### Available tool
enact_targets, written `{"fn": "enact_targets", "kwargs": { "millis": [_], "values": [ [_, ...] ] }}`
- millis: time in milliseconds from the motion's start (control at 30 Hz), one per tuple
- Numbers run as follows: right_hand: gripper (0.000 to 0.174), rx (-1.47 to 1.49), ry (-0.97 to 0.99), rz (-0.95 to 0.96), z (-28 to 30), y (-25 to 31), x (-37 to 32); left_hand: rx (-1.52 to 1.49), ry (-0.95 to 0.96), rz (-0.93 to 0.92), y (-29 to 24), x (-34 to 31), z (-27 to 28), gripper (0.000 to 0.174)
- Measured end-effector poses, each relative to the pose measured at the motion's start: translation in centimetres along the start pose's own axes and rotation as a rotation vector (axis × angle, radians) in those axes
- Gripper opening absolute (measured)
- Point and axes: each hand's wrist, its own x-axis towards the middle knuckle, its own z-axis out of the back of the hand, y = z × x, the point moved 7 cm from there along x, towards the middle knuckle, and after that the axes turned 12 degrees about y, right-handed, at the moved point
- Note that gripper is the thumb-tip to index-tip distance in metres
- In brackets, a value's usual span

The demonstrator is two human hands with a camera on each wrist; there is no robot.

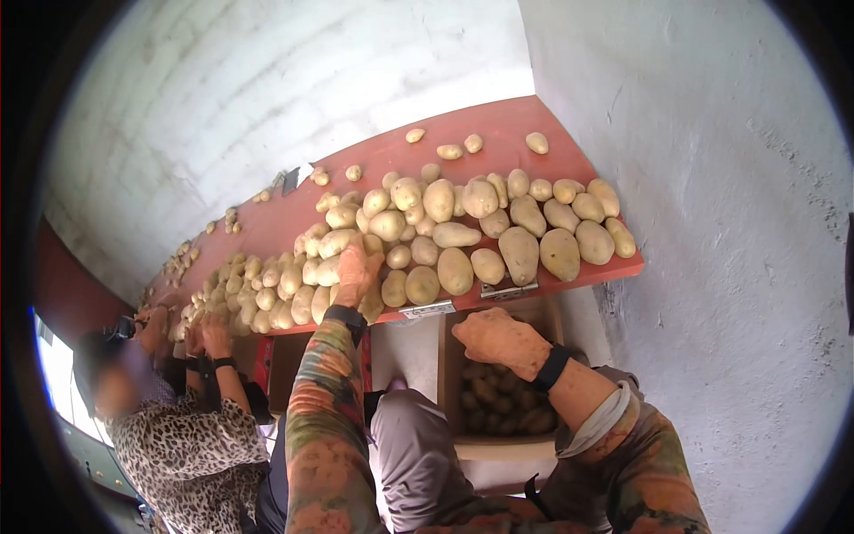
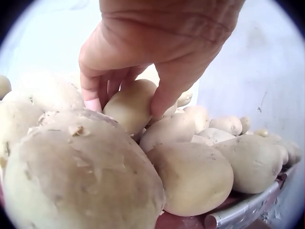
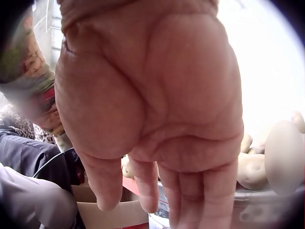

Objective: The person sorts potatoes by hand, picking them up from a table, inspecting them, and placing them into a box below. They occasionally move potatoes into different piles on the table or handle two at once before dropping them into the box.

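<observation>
My left hand (image 1: 358,274) reaches into the potatoes heaped along the red table. In the left wrist view that hand (image 2: 152,52) grips a small potato (image 2: 131,106) between thumb and fingers, with a large potato (image 2: 86,171) close in front. My right hand (image 1: 503,343) hangs over an open box (image 1: 449,378) below the table edge, holding nothing. Seen from the right wrist, the palm of this hand (image 3: 152,109) faces the camera and its fingers point down, loosely extended.
More potatoes (image 1: 503,400) lie in the box. The red table (image 1: 498,120) meets a wall (image 1: 712,222) on the right and has metal fittings (image 1: 427,310) at its front edge. At left, a person in a leopard-print top (image 1: 191,449) handles potatoes.
</observation>
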Motion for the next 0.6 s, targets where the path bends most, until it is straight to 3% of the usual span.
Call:
{"fn": "enact_targets", "kwargs": {
  "millis": [100,167,233,300,433,500,567,600],
  "values": [
    [0.017,-0.001,-0.014,0.023,-0.3,0.1,0.3,-0.091,-0.071,0.013,-0.3,-1.5,2.0,0.044],
    [0.015,0.018,-0.025,0.029,-0.4,-0.1,0.3,-0.436,-0.165,-0.086,-0.7,-3.7,4.0,0.043],
    [0.015,0.032,-0.040,0.037,-0.4,-0.2,0.1,-0.527,-0.105,-0.168,-3.5,-7.2,5.2,0.042],
    [0.014,0.027,-0.046,0.053,-0.4,-0.2,0.0,-0.820,0.140,-0.176,-4.2,-9.5,3.3,0.040],
    [0.014,0.042,-0.037,0.058,-1.1,-0.5,0.5,-0.892,0.517,-0.164,-4.9,-14.2,-2.7,0.039],
    [0.014,0.036,-0.036,0.056,-1.1,-0.5,0.4,-0.621,0.666,-0.153,-4.1,-15.7,-6.0,0.038],
    [0.014,0.031,-0.029,0.057,-0.9,-0.6,0.3,-0.692,0.808,-0.169,-7.1,-18.5,-6.2,0.040],
    [0.014,0.031,-0.019,0.059,-1.0,-0.6,0.2,-0.490,0.743,-0.134,-4.4,-18.0,-9.5,0.042]
  ]
}}
